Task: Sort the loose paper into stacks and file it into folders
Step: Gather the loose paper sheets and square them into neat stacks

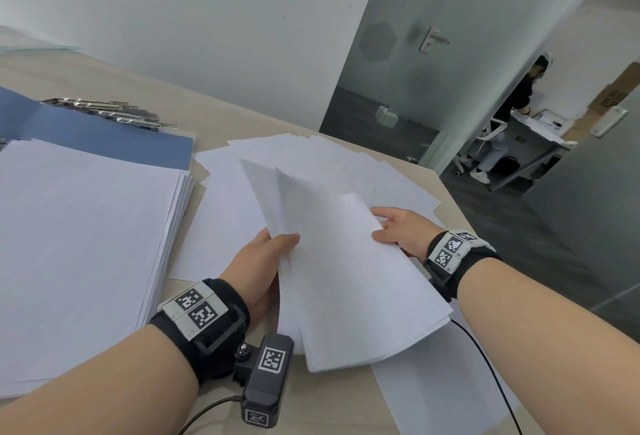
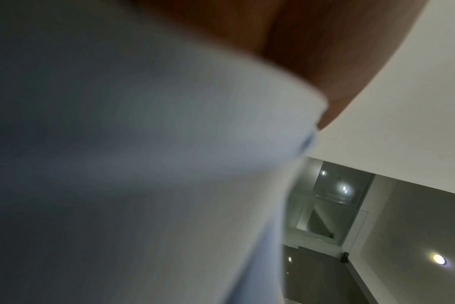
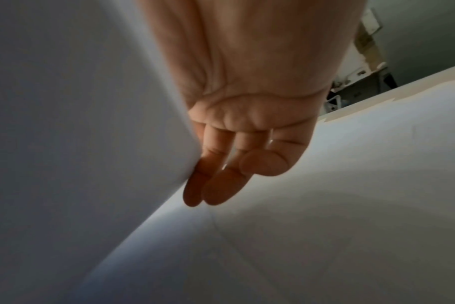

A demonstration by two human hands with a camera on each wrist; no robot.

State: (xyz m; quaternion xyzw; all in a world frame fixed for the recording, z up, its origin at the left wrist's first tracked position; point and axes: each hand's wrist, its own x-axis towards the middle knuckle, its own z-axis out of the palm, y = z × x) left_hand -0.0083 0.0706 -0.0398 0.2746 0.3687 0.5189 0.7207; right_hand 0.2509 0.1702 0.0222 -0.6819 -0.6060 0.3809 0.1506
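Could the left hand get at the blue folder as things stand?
Probably not yet: the left hand grips the held sheaf, and the tall paper stack covers most of the blue folder.

The light wood counter [image 1: 214, 105] stands against a plain white wall [image 1: 207, 1], and to the right of the wall is a frosted glass door [image 1: 398, 88] with a metal lever handle [image 1: 433, 40]. Through the gap beyond the door, a person in a dark top [image 1: 516, 98] stands at a white desk [image 1: 540, 129] that carries some small items, with brown cardboard boxes [image 1: 613, 95] stacked behind it. Seen from the left wrist, round recessed lights [image 2: 439, 259] glow in the ceiling.
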